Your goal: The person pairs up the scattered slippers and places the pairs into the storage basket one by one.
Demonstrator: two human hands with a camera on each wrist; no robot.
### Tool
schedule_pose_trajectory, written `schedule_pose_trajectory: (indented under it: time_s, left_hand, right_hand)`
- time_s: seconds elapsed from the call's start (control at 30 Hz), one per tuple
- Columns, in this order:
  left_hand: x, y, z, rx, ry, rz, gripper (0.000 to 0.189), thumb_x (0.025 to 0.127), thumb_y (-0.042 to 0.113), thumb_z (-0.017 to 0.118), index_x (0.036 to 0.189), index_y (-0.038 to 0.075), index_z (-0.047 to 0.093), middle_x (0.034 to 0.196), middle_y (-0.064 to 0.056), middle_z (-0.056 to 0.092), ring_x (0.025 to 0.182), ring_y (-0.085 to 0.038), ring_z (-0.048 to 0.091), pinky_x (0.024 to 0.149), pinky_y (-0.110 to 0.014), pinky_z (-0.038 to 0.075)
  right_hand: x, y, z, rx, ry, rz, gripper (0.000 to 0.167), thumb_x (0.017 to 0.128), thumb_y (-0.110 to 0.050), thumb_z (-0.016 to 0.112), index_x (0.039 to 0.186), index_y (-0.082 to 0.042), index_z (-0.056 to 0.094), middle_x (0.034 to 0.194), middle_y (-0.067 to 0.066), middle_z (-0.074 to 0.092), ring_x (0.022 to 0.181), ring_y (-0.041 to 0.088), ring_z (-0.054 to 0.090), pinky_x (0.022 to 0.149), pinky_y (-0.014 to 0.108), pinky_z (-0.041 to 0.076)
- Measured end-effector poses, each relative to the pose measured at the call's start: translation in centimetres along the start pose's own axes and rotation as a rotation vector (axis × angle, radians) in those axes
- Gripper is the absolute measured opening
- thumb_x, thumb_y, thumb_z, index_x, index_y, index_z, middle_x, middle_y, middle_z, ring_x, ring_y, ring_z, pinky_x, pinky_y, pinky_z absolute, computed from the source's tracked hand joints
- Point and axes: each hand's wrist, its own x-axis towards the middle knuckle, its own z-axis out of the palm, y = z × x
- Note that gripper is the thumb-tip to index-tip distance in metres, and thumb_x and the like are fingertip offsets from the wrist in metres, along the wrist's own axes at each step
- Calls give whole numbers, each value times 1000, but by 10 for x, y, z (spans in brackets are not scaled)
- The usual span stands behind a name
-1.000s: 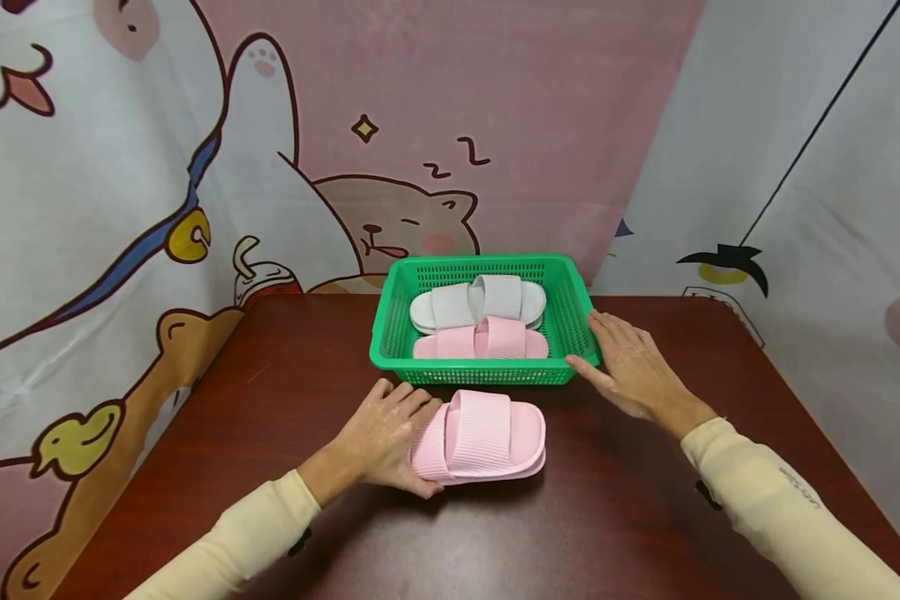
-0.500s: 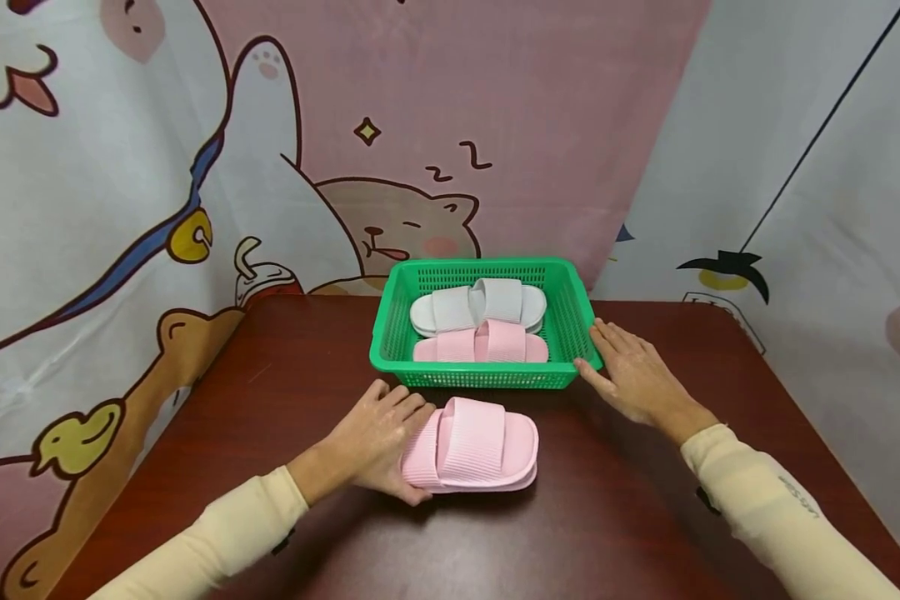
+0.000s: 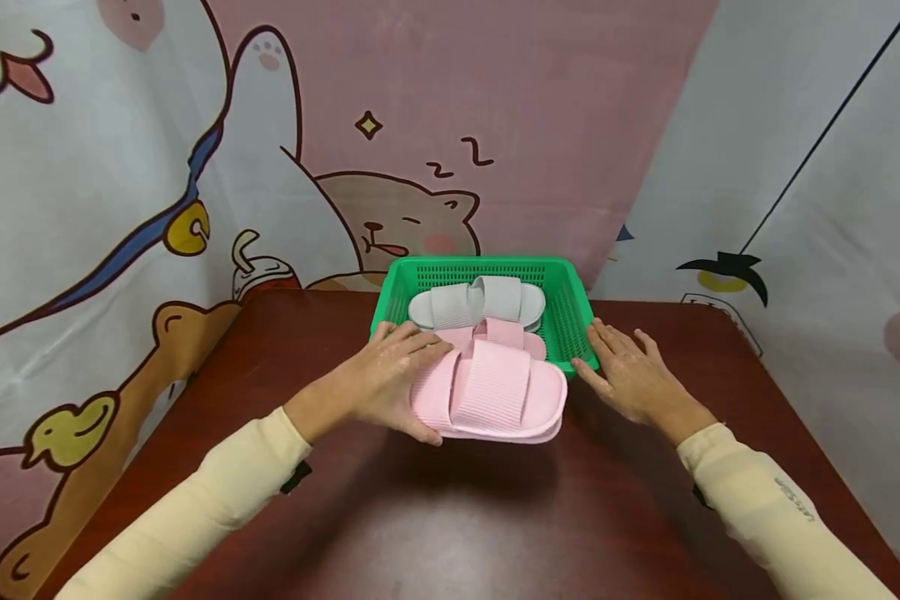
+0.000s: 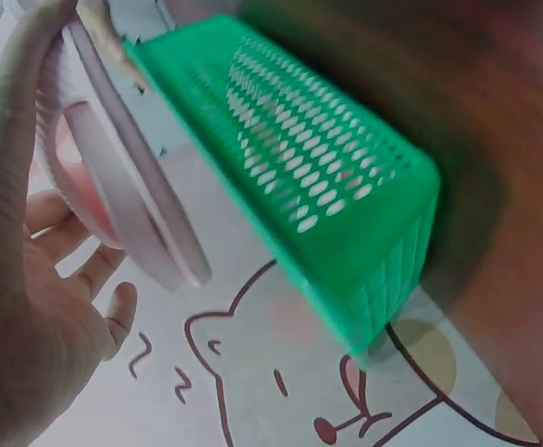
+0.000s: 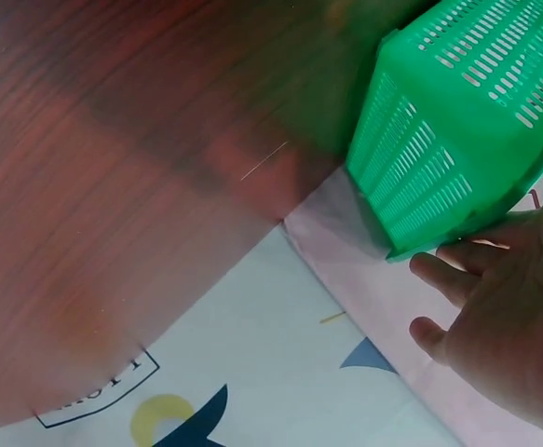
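My left hand (image 3: 382, 375) grips a stacked pair of pink slippers (image 3: 495, 392) by the left end, thumb below and fingers over the top. The pair is raised off the table, just in front of the green basket (image 3: 574, 292), overlapping its front wall in the head view. My right hand (image 3: 633, 379) rests at the basket's right front corner, its fingers extended along the rim. Inside the basket lie white slippers (image 3: 501, 298) at the back and another pink pair (image 3: 504, 332), partly hidden, in front of them. The left wrist view shows the held slippers (image 4: 127, 177) edge-on beside the basket (image 4: 383, 270).
A dark reddish-brown table (image 3: 450, 533) bears the basket near its far edge. Printed cloth with cartoon animals (image 3: 420, 217) hangs behind and at both sides, close to the table's edges.
My left hand has lifted the pink slippers from the table and moved them up and forward toward the basket, slightly to the right. The right hand stays at the basket's corner.
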Motion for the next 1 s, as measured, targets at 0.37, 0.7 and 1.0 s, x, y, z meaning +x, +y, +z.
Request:
schedule_pose_trajectory:
  time_s: [0.37, 0.7, 1.0]
  left_hand:
    - [31, -28, -3, -42, 80, -114, 112, 57, 80, 80, 140, 8, 58, 130, -4, 59, 114, -24, 48, 84, -47, 36]
    - [46, -50, 2, -95, 33, -314, 114, 70, 64, 86, 156, 10, 35, 151, -10, 48, 133, -29, 39, 94, -50, 34]
    - [74, -72, 25, -49, -78, -382, 108, 77, 61, 81, 158, 12, 27, 157, -10, 39, 141, -32, 32, 102, -55, 29]
  right_hand:
    - [-2, 2, -3, 40, -31, 12, 78, 107, -53, 37, 156, 8, 28, 162, 27, 23, 146, 46, 25, 113, 67, 12]
    - [1, 3, -5, 48, -19, 0, 79, 106, -54, 37, 155, 7, 30, 161, 26, 25, 145, 46, 27, 112, 67, 17]
    - [1, 3, -7, 67, -53, 18, 79, 106, -54, 39, 156, 6, 28, 162, 26, 22, 144, 48, 26, 112, 66, 16]
